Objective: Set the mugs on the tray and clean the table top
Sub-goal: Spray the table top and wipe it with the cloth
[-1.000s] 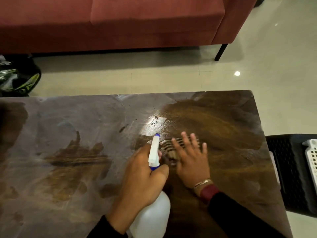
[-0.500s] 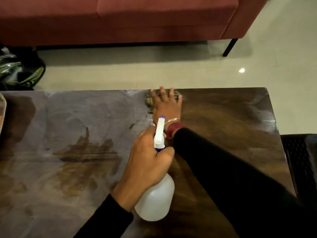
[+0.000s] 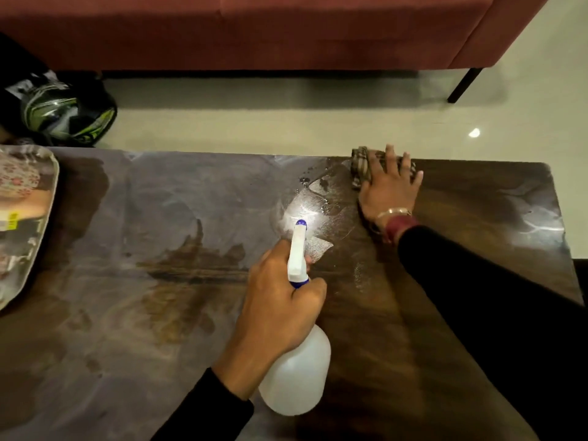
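My left hand (image 3: pixel 280 300) grips a white spray bottle (image 3: pixel 299 370) with a blue-tipped nozzle, held over the middle of the dark wooden table top (image 3: pixel 127 345). My right hand (image 3: pixel 389 189) lies flat, fingers spread, pressing a checked cloth (image 3: pixel 361 167) against the table's far edge. Wet streaks and droplets (image 3: pixel 313 198) shine between the nozzle and the cloth. A patterned tray (image 3: pixel 47 198) sits at the table's left edge, cut off by the frame. No mugs are in view.
A red sofa (image 3: pixel 254 30) stands beyond the table across a strip of pale floor (image 3: pixel 286 122). A black and green helmet (image 3: pixel 63 113) lies on the floor at the far left. The table's right edge (image 3: pixel 563 237) drops off near a dark object.
My right hand slid the cloth from the table's middle up to the far edge, then rightward along it. My left hand kept hold of the bottle. The tray came into view at left.
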A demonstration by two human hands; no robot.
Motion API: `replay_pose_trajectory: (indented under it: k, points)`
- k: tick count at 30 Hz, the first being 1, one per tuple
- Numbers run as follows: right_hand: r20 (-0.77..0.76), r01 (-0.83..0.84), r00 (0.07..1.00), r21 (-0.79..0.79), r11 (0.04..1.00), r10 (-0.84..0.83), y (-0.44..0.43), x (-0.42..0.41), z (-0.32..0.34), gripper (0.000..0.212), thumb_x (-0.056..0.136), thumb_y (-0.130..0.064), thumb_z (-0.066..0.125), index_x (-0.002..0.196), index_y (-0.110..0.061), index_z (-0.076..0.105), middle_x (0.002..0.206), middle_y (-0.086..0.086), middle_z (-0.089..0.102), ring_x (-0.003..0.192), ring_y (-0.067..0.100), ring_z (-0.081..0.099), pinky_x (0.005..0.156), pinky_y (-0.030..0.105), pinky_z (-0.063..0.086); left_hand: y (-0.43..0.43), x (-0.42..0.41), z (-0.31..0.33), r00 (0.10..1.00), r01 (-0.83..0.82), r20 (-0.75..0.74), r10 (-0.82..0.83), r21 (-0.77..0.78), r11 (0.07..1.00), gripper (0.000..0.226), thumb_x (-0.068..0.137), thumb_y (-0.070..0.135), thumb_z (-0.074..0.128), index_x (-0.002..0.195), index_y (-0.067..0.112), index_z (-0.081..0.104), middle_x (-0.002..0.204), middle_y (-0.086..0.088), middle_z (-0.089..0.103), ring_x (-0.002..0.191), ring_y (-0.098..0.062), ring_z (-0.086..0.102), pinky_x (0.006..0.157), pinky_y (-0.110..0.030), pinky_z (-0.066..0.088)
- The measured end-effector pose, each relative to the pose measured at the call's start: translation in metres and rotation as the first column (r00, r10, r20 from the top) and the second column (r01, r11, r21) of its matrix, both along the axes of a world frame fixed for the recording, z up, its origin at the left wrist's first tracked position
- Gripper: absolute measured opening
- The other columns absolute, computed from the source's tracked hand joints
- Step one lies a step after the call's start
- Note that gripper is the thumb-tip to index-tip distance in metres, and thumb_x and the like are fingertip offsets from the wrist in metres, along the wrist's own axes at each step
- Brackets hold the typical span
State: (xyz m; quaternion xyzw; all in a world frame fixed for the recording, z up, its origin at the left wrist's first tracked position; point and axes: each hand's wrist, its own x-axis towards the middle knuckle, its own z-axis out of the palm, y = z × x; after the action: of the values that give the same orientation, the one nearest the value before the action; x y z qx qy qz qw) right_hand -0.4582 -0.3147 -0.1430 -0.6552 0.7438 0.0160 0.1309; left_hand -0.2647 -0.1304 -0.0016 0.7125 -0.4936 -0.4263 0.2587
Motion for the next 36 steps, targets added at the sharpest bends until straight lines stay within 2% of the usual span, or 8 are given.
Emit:
replay_pose_trajectory:
  k: [8,13,22,26,30,32,34,36]
  points:
    - [-0.001,-0.527,0.850,0.002,0.850,0.527,0.029,0.167,0.000,0.070,0.097,-0.044,0.049,0.161,-0.042,0.018,0.172,0.000,0.012,0.157,0.037,0.006,0.123,0.063,0.008,0.017,0.031,0.001,0.998,-0.032,0.058,0.037,-0.075,0.997,0.014,0.069,0.024,0.062,0.083,0.022,0.059,0.075,-0.001,0.060,0.065,-0.017,0.060,0.059,-0.035,0.052]
    - [0.059,-0.828,0.559,-0.013,0.561,0.827,0.108,0.131,-0.009,0.058,0.099,-0.047,0.037,0.157,-0.042,0.033,0.171,-0.006,0.018,0.158,0.030,0.010,0.124,0.058,0.014,0.024,0.042,0.004,0.998,-0.067,0.012,0.068,-0.054,0.996,0.014,0.065,0.026,0.061,0.077,0.023,0.057,0.070,-0.006,0.064,0.064,-0.032,0.069,0.061,-0.057,0.059]
    - [0.001,-0.250,0.968,0.001,0.968,0.250,0.031,0.096,0.001,0.069,0.097,-0.038,0.047,0.160,-0.042,0.021,0.172,-0.001,0.010,0.158,0.034,0.006,0.122,0.066,0.009,0.110,0.057,-0.011,0.994,-0.099,-0.039,0.104,0.116,0.988,0.018,0.066,0.020,0.065,0.083,0.015,0.060,0.076,-0.014,0.065,0.066,-0.038,0.065,0.065,-0.063,0.055]
    - [-0.010,-0.439,0.898,-0.032,0.898,0.439,0.082,0.148,0.006,0.072,0.095,-0.039,0.049,0.161,-0.041,0.019,0.172,0.000,0.011,0.157,0.035,0.007,0.124,0.061,0.010,0.161,0.059,-0.014,0.996,-0.089,-0.011,0.092,0.151,0.984,0.024,0.060,0.022,0.067,0.083,0.018,0.064,0.068,-0.003,0.064,0.064,-0.017,0.068,0.074,-0.038,0.060]
    - [0.090,-0.802,0.590,-0.055,0.595,0.802,0.214,0.145,0.000,0.068,0.092,-0.043,0.050,0.157,-0.042,0.031,0.171,-0.001,0.020,0.158,0.035,0.010,0.123,0.060,0.011,0.184,0.058,-0.011,1.000,-0.029,-0.003,0.030,0.096,0.995,0.013,0.059,0.028,0.065,0.071,0.025,0.066,0.071,0.003,0.066,0.061,-0.011,0.064,0.071,-0.024,0.055]
    - [0.083,-0.872,0.480,-0.060,0.485,0.873,0.265,0.112,-0.006,0.065,0.092,-0.043,0.051,0.155,-0.042,0.035,0.170,-0.002,0.022,0.158,0.033,0.013,0.121,0.063,0.019,0.195,0.061,-0.010,0.998,0.060,0.031,-0.061,0.017,0.998,0.019,0.065,0.025,0.068,0.084,0.024,0.065,0.094,0.004,0.065,0.074,-0.006,0.061,0.072,-0.004,0.044]
    - [0.051,-0.863,0.496,-0.079,0.499,0.867,0.271,0.073,-0.009,0.064,0.092,-0.043,0.050,0.154,-0.043,0.037,0.169,-0.002,0.024,0.156,0.031,0.020,0.117,0.065,0.027,0.196,0.064,-0.007,0.997,0.070,0.027,-0.070,-0.028,0.997,0.027,0.070,0.032,0.061,0.095,0.024,0.061,0.103,0.004,0.060,0.084,-0.007,0.060,0.072,-0.003,0.042]
    - [0.020,-0.769,0.638,-0.039,0.638,0.770,0.242,0.050,-0.009,0.072,0.089,-0.042,0.053,0.157,-0.045,0.030,0.170,-0.001,0.021,0.156,0.032,0.021,0.114,0.067,0.029,0.196,0.068,-0.013,0.998,0.015,0.062,-0.009,-0.109,0.994,0.030,0.066,0.028,0.055,0.095,0.022,0.054,0.101,-0.001,0.056,0.079,-0.014,0.061,0.068,-0.011,0.046]
